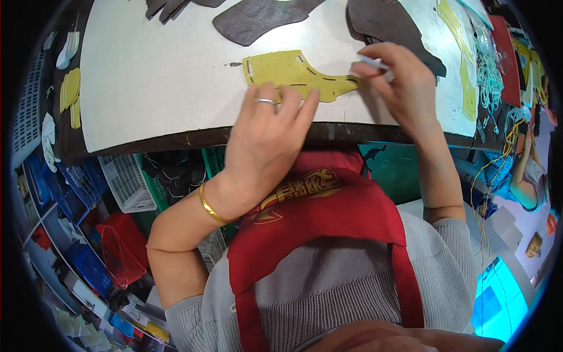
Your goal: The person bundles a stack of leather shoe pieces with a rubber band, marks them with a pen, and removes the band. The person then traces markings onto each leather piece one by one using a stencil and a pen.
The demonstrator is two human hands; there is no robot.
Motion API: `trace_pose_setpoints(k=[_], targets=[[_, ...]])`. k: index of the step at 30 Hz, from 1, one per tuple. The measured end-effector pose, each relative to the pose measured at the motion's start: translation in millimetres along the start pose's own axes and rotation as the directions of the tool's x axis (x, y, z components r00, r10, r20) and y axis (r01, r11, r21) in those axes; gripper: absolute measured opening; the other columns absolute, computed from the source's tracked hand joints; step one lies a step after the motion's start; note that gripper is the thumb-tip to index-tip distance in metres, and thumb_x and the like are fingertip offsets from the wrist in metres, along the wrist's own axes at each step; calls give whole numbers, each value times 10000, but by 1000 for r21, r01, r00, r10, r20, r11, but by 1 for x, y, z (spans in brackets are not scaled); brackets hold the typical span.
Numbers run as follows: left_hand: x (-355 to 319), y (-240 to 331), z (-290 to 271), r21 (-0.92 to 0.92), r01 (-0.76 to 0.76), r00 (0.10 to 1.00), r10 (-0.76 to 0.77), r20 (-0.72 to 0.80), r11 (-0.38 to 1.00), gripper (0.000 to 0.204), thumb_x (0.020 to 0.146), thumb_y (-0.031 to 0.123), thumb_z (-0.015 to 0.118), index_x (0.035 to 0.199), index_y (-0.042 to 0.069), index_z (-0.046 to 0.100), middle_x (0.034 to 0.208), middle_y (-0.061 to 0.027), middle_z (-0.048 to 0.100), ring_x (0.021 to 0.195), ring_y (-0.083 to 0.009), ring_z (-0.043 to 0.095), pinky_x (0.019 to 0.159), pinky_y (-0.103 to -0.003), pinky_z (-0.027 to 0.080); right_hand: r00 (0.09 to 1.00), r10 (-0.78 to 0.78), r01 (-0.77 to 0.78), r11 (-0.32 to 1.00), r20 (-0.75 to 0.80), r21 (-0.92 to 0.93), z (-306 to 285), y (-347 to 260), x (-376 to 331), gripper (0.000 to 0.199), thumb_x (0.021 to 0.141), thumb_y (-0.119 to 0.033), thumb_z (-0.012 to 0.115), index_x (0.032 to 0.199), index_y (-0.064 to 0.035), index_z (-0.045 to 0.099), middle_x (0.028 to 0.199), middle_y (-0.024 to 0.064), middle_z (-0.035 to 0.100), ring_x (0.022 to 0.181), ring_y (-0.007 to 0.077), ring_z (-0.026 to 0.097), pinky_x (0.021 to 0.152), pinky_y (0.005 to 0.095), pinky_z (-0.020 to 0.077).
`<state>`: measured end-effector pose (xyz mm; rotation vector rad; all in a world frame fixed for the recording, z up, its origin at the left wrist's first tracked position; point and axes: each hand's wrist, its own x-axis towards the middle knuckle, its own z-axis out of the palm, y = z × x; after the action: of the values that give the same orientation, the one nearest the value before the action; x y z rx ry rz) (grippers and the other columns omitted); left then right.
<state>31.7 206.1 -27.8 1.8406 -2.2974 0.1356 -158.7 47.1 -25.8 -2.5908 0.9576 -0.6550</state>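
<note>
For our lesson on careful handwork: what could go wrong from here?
1. The left hand rests along the near edge of the yellow piece, so its narrow right tip might shift or lift.
2. The pen-like tool in the right hand is close to that tip; a slip could mark the white tabletop.
3. The right hand might nudge the dark pieces just beyond it.
</note>
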Motion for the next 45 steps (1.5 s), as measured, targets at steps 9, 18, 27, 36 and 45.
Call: trace_pose_setpoints(k=[9,18,27,36,45], targets=[[-5,26,21,59,69,981,-57,-186,996,328,821,163,585,1064,-42,666,1047,-170,614,956,-288,606,894,-409,520,850,-280,41,879,446,475,20,-66,61,322,1002,-370,545,947,-86,687,758,136,678,713,362,659,653,446,504],[-4,27,22,-26,92,993,-94,-78,995,364,853,232,578,1120,-4,649,1087,-168,603,969,-330,603,954,-448,519,840,-525,496,845,138,199,60,-70,90,181,952,-271,655,916,-96,684,787,104,685,751,323,677,630,400,511],[-5,26,22,45,85,988,-78,-132,995,312,873,234,569,1040,-7,677,1057,-156,602,957,-307,594,919,-455,539,851,-426,426,902,308,70,13,-47,49,252,956,-360,643,881,-119,630,672,78,637,623,274,651,523,393,485],[13,30,13,81,98,992,-91,-84,992,306,823,156,582,1111,89,660,905,-70,545,812,-226,573,705,-282,531,956,-174,102,953,238,286,28,-20,47,295,1007,-352,575,1000,-81,691,693,99,667,605,302,656,568,384,506],[19,31,15,129,139,988,-129,-79,982,396,839,150,571,1214,208,682,863,-28,528,767,-214,557,594,-265,495,940,-293,289,956,174,46,-1,2,19,213,971,-267,652,858,-99,589,629,90,601,579,294,633,511,398,479]])
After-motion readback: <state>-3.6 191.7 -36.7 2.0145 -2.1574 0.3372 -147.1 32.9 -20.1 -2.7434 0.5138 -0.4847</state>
